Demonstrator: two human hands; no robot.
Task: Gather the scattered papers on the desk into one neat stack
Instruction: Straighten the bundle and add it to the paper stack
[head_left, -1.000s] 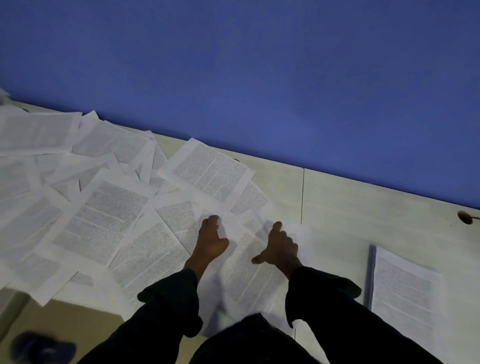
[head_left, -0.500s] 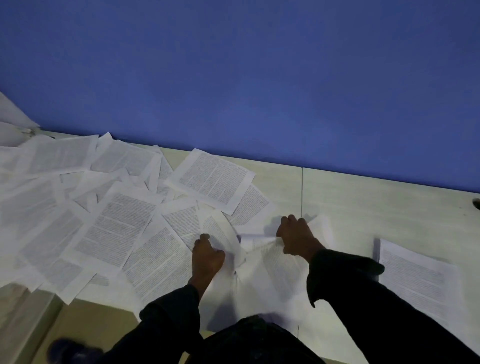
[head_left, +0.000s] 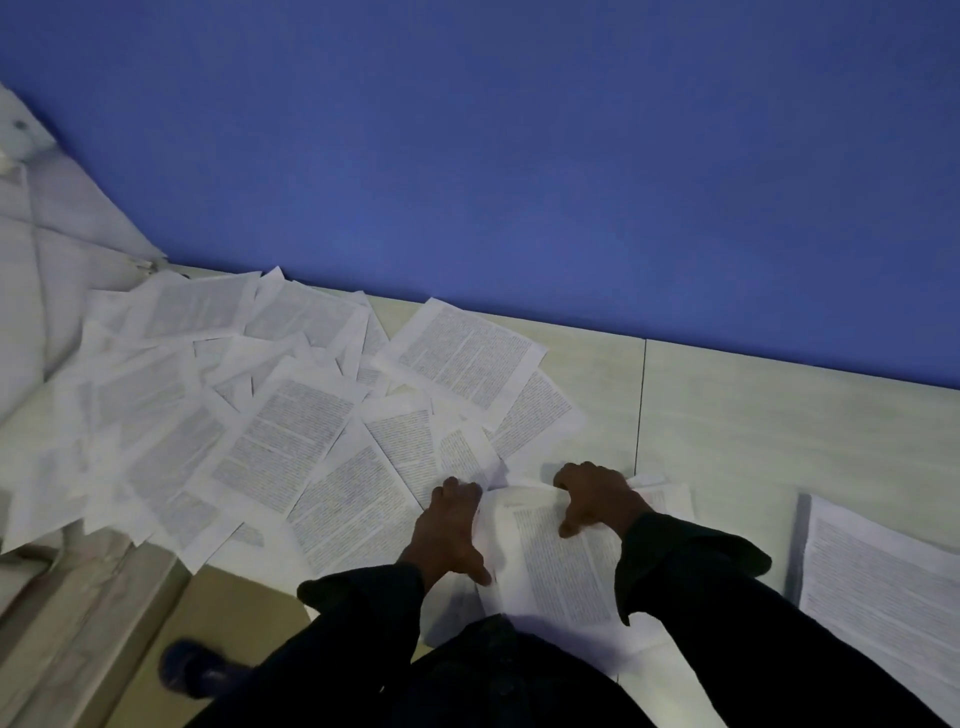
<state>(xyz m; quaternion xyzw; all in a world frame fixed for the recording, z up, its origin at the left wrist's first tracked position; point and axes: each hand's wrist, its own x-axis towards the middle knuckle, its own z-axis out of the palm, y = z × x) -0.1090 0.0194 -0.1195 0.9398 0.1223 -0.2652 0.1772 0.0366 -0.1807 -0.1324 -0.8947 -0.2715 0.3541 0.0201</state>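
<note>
Head view shows your left hand (head_left: 448, 525) and right hand (head_left: 597, 496) gripping a small bundle of printed sheets (head_left: 550, 561) at the desk's (head_left: 753, 415) near edge, fingers curled over its far edge and thumbs pressed on the top page, though your dark sleeves (head_left: 701, 571) hide the bundle's near end. To your left the scattered papers (head_left: 291, 415) overlap in a loose spread whose far-left sheets blur out, so you cannot count them. At your right a separate neat stack (head_left: 878, 577) lies flat, cut off by the picture's edge.
</note>
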